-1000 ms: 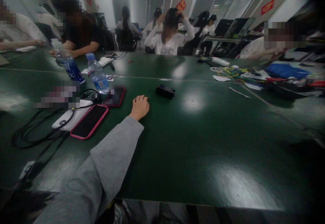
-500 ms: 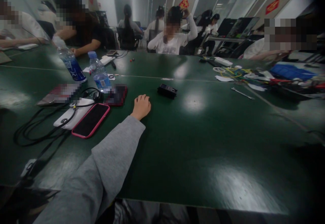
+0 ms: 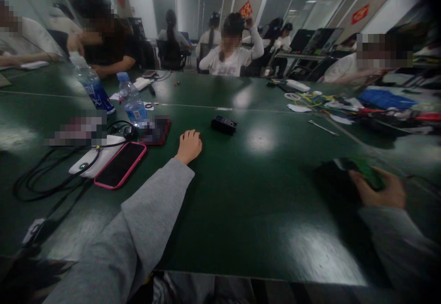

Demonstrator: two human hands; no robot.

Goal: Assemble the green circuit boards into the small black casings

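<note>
My left hand (image 3: 189, 146) rests on the green table (image 3: 255, 194), fingers loosely curled with nothing seen in them. Just to its right, apart from it, lies a small black device (image 3: 223, 124). At the right, my right hand (image 3: 382, 189) is wrapped round a green object (image 3: 368, 171), blurred by motion; a dark part with a pale end shows at its left. A pink-cased phone (image 3: 120, 165) and a white power bank (image 3: 98, 157) lie left of my left hand.
Two bottles, a blue-labelled one (image 3: 93, 86) and a clear one (image 3: 132, 99), stand at the left among black cables. A wrench (image 3: 324, 128) lies near piled cables and a blue bag (image 3: 386, 99) at the right. Several people sit beyond.
My right hand has come into view at the right with the green object in it. My left hand stays in place on the table; the view has shifted slightly.
</note>
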